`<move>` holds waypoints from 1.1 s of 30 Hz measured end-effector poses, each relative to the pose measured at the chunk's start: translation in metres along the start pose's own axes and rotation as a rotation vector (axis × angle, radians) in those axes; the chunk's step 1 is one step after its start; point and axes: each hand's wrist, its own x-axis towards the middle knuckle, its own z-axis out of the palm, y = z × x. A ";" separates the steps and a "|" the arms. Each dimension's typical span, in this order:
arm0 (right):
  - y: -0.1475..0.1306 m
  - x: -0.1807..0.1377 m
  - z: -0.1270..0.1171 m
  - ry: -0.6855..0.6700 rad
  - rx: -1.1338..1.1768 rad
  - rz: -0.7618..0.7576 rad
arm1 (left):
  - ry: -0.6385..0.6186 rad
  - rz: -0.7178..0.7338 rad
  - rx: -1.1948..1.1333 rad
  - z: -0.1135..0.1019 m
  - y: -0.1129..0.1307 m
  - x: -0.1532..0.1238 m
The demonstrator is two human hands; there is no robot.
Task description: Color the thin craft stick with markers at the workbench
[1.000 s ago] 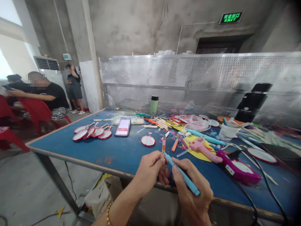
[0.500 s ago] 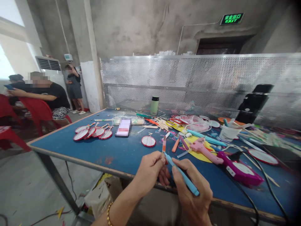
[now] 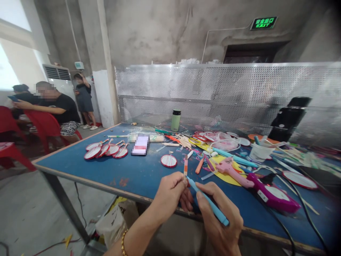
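Observation:
My left hand pinches a thin orange and pink stick that points upward above the near edge of the blue table. My right hand grips a light blue pen-like tool, its tip touching the base of the stick by my left fingers. Both hands hover just over the table's front edge. A gold bracelet sits on my left wrist.
Red-rimmed round fans lie at the left, another round fan in the middle. A pink glue gun, a magenta tool with a black cable, a green bottle and loose sticks crowd the right. People sit at far left.
My hands have stayed almost still with the stick and the blue tool. The view has shifted slightly, and the right hand sits a little lower.

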 end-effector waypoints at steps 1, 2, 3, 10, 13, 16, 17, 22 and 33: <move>0.000 0.000 0.000 0.004 -0.001 -0.001 | -0.002 -0.001 -0.001 0.000 0.000 0.000; 0.001 0.000 0.000 0.009 0.001 -0.002 | -0.005 -0.002 -0.003 0.000 0.000 0.000; 0.001 0.000 0.000 0.013 0.004 -0.003 | -0.005 -0.003 -0.004 0.000 0.001 0.000; 0.002 -0.002 0.001 -0.004 0.029 0.005 | -0.005 -0.005 -0.022 0.000 -0.002 0.002; 0.003 -0.002 0.001 0.021 0.020 0.000 | -0.008 -0.005 -0.032 0.000 -0.002 0.002; 0.005 -0.002 0.001 -0.009 0.010 -0.020 | -0.004 0.008 -0.025 0.001 -0.001 0.001; 0.005 -0.002 0.001 -0.018 0.012 -0.031 | -0.002 0.012 -0.020 0.001 -0.001 0.001; 0.001 -0.003 0.003 0.065 -0.006 -0.064 | 0.000 0.014 -0.021 0.003 -0.003 0.002; 0.008 -0.005 0.004 0.020 -0.026 -0.181 | 0.009 0.053 0.000 0.003 -0.004 0.001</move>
